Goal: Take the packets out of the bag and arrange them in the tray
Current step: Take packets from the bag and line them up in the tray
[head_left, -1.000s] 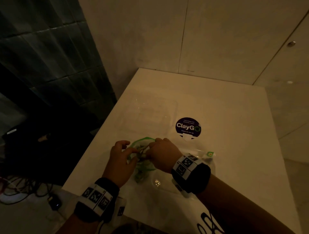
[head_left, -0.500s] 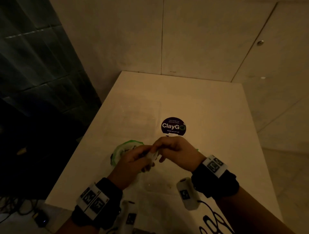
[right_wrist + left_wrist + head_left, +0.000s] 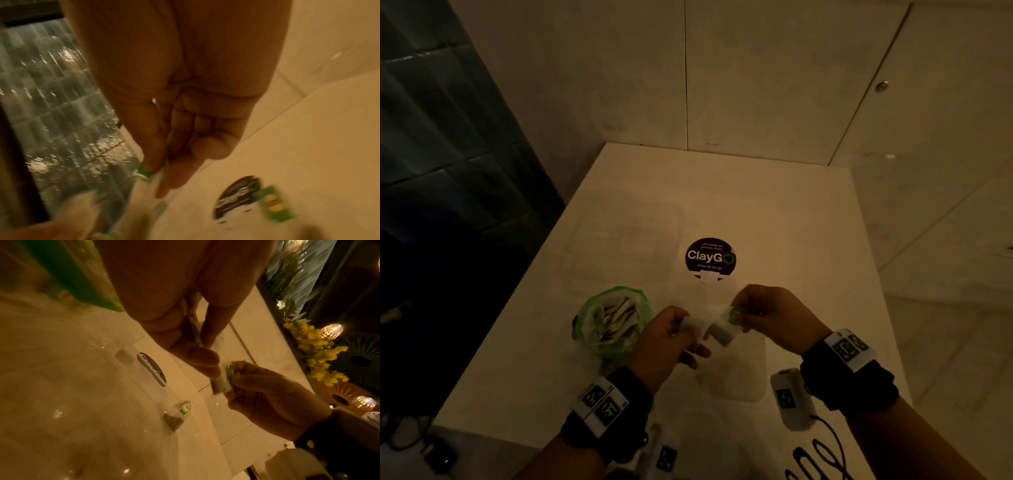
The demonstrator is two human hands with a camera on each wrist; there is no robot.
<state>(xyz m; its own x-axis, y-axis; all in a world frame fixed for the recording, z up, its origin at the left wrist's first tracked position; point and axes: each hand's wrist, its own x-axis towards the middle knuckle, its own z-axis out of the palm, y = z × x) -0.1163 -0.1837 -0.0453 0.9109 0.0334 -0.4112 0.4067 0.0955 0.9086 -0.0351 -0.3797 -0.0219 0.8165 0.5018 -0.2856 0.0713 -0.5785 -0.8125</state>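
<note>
Bag (image 3: 613,318), green-rimmed, mouth open, on table (image 3: 791,222) near its left edge; packets (image 3: 619,313) inside. Clear tray (image 3: 739,383) beside it, one packet (image 3: 177,415) lying within. Left hand (image 3: 664,337) and right hand (image 3: 774,317), fingers curled, pinch opposite ends of another packet (image 3: 717,329) above tray. Far tabletop bare beyond round sticker (image 3: 710,257).

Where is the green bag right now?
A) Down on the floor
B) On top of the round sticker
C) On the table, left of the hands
C: the bag sits open on the table, left of the left hand, which shares a packet with the right hand.
</note>
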